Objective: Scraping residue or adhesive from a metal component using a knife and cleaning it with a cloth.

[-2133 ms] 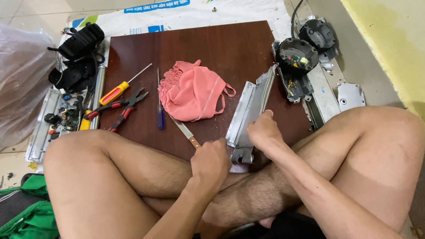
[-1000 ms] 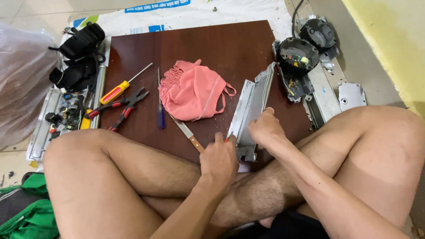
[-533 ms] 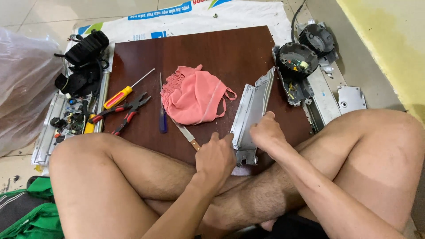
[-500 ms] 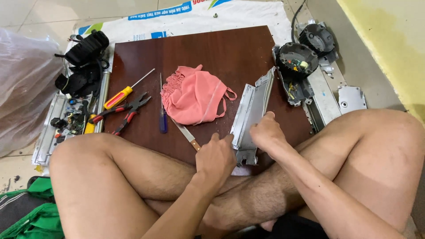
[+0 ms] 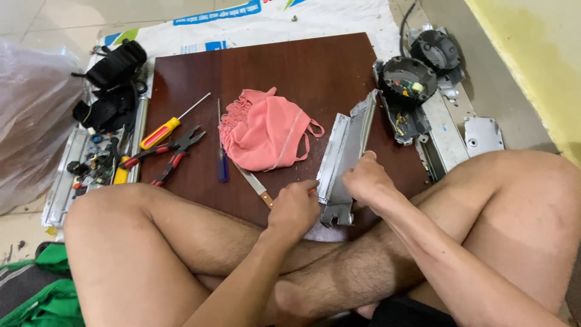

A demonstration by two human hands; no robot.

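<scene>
A long grey metal bracket (image 5: 345, 154) lies slanted on the dark brown board (image 5: 290, 66). My right hand (image 5: 365, 181) grips its near end from the right side. My left hand (image 5: 295, 207) is curled into a fist right against the bracket's left edge. It closes on a small tool of which only a red tip (image 5: 312, 190) shows. A knife with a wooden handle (image 5: 256, 186) lies just left of that hand, its blade running under a pink cloth (image 5: 269, 132).
A blue screwdriver (image 5: 222, 158), red-handled pliers (image 5: 169, 151) and a yellow-and-red screwdriver (image 5: 166, 125) lie on the board's left part. Black round housings and metal plates (image 5: 417, 85) sit at the right, black parts (image 5: 112, 79) and a clear plastic bag (image 5: 30, 121) at the left.
My left hand has moved up and right to the bracket's edge. My right hand has stayed on the bracket. The camera view has shifted slightly.
</scene>
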